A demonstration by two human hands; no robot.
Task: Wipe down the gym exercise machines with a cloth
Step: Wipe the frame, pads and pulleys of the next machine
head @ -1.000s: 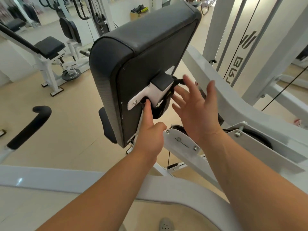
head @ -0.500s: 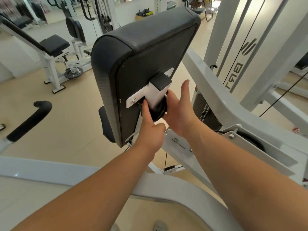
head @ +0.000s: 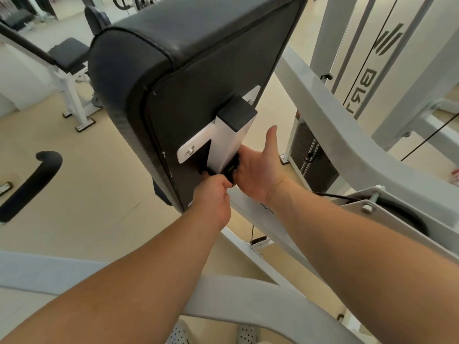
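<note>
The black padded backrest (head: 198, 58) of a white gym machine fills the middle, seen from behind. A white post (head: 228, 145) with a black cap carries it. A black cloth (head: 230, 170) is bunched round the post just under the mounting bracket, mostly hidden by my hands. My left hand (head: 213, 197) pinches the cloth's lower end with curled fingers at the post's left side. My right hand (head: 258, 172) wraps the cloth on the post's right side, thumb pointing up, fingers hidden behind the post.
A slanted white frame beam (head: 347, 135) runs right of my hands, with a weight stack (head: 310, 157) behind it. A black padded handle (head: 27, 187) sticks out at left. Another bench machine (head: 67, 55) stands back left. A white tube (head: 236, 296) crosses under my arms.
My right hand, spread open in the air a second ago, has closed round the cloth at the post. My left hand curled from a pointing finger into a pinch. The view moved closer.
</note>
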